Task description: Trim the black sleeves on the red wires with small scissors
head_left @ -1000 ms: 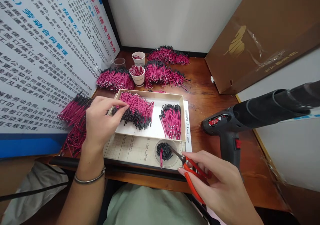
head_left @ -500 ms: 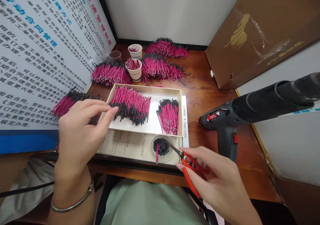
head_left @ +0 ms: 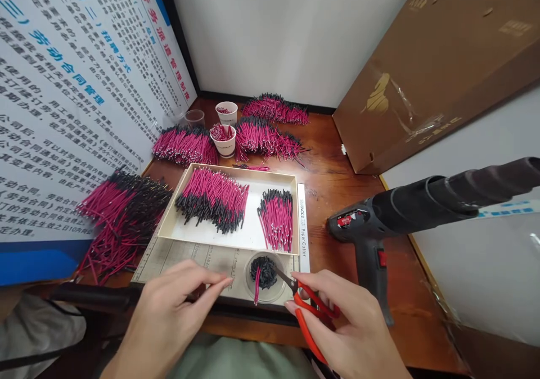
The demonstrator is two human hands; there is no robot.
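Note:
My left hand (head_left: pixel 181 308) is pinched closed over the front of the paper cutter board (head_left: pixel 169 258); what lies between its fingertips, if anything, is too small to make out. In my right hand (head_left: pixel 346 317) are scissors (head_left: pixel 310 311) with red handles, their blades over a clear round dish (head_left: pixel 248 289). That dish holds small black tube pieces (head_left: pixel 264 272), and two or so pink wires (head_left: pixel 257 286) hang over its near rim. Behind it, a shallow box (head_left: pixel 248 238) carries a larger left bundle of black-ended pink wires (head_left: pixel 215 199) and a smaller right bundle (head_left: pixel 277 219).
A black heat gun (head_left: pixel 363 227) stands at the right, beside a brown carton (head_left: pixel 405 70). Two paper cups (head_left: pixel 225 145) with wires, a clear cup (head_left: pixel 194 118) and more wire piles (head_left: pixel 270 137) stand at the back. A loose wire heap (head_left: pixel 122 216) lies left, by a printed board (head_left: pixel 76 114).
My left hand has come down and right, from beside the box's left edge to near the dish. My right hand still holds the scissors at the dish. The camera view has tilted up.

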